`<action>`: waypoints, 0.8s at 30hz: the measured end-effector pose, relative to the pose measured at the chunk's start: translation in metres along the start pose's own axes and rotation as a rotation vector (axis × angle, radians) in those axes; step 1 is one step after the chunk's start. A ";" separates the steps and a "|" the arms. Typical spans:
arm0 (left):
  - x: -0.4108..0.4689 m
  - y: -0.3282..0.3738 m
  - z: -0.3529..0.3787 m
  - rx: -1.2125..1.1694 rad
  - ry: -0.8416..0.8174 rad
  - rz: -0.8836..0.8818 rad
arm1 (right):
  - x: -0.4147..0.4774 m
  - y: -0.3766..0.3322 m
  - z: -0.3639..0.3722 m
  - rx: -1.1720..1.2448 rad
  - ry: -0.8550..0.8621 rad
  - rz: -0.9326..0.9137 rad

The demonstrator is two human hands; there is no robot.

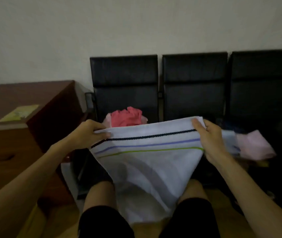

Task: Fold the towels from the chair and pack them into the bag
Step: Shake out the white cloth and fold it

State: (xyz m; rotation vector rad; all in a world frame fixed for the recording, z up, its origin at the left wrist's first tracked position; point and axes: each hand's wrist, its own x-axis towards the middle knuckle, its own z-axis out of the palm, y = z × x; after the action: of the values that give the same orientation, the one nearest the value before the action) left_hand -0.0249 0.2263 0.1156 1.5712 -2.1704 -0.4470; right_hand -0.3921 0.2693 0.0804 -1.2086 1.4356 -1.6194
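Pinching the top hem of the striped towel [147, 162] at both ends: left grip [88, 133] curled round the left corner, thumb on top; right grip [208, 140] curled round the right corner, fingers over the hem. Holding that hem stretched left to right, a little higher on the right. Hanging from there toward the knees, narrowing to a point between the legs. Judged mid-fold: probably bringing the two corners together next, with the long axis running grip to grip and no side closer. Beyond the left grip, a crumpled red towel [126, 117] heaped on the left seat of the chair row [195, 86]. Just past the right grip, a folded pink towel [255, 145], apparently on the right seat. No bag made out; dark shapes low right too dim to tell. Brown tabletop [33, 95] at left, carrying a yellowish sheet [19, 113]. Pale wall behind, wooden floor below.
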 end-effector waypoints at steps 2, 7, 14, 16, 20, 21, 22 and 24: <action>-0.015 -0.013 0.020 -0.074 -0.068 0.007 | -0.008 0.022 -0.006 0.024 0.025 0.086; -0.027 -0.037 0.047 -0.492 -0.170 -0.108 | -0.021 0.062 -0.011 0.069 0.064 0.242; -0.041 -0.042 0.104 -1.004 0.054 -0.343 | -0.037 0.088 0.002 0.096 0.175 0.335; -0.048 -0.042 0.126 -1.019 0.124 -0.407 | -0.047 0.096 0.009 0.084 0.204 0.348; -0.065 -0.042 0.159 -1.022 0.280 -0.485 | -0.067 0.107 0.020 0.081 0.229 0.389; -0.069 -0.037 0.165 -1.014 0.304 -0.500 | -0.072 0.107 0.023 0.084 0.223 0.404; -0.071 -0.034 0.170 -0.998 0.321 -0.514 | -0.076 0.109 0.025 0.082 0.213 0.413; -0.075 -0.026 0.173 -0.962 0.334 -0.526 | -0.084 0.109 0.033 0.038 0.187 0.392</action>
State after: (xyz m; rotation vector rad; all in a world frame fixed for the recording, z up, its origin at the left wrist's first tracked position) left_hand -0.0720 0.2919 -0.0573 1.4365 -0.9813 -1.0889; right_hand -0.3424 0.3121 -0.0447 -0.7100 1.6293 -1.5029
